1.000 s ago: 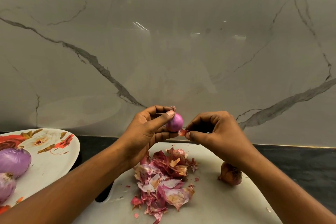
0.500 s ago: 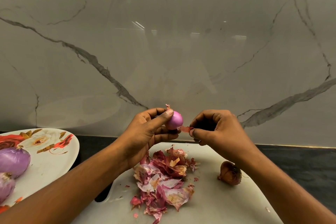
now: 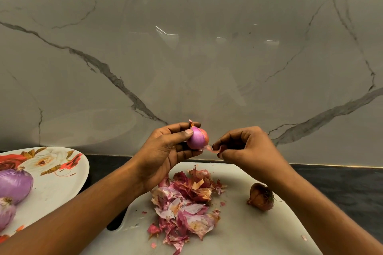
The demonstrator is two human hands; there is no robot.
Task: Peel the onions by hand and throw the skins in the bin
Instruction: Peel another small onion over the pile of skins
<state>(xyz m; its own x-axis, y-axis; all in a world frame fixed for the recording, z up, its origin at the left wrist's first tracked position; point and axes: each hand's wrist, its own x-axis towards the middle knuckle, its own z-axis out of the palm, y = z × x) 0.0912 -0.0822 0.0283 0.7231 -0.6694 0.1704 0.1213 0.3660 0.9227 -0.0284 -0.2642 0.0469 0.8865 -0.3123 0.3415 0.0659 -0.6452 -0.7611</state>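
Above a white cutting board (image 3: 259, 234) and its pile of skins (image 3: 184, 203), the left hand (image 3: 165, 151) grips a small purple onion (image 3: 198, 138), stem tip up. Just beside it, the right hand (image 3: 244, 147) pinches a skin strip (image 3: 209, 148) attached at the onion's base, so the pull likely goes rightward.

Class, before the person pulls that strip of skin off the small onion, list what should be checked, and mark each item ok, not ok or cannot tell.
1. Left hand grips the small onion: ok.
2. Right hand pinches the skin strip: ok.
3. Cutting board close by to catch the skin: ok.
4. Bin ready for the skin pile: cannot tell, none in view.
5. Next unpeeled onion waiting on the board: ok.
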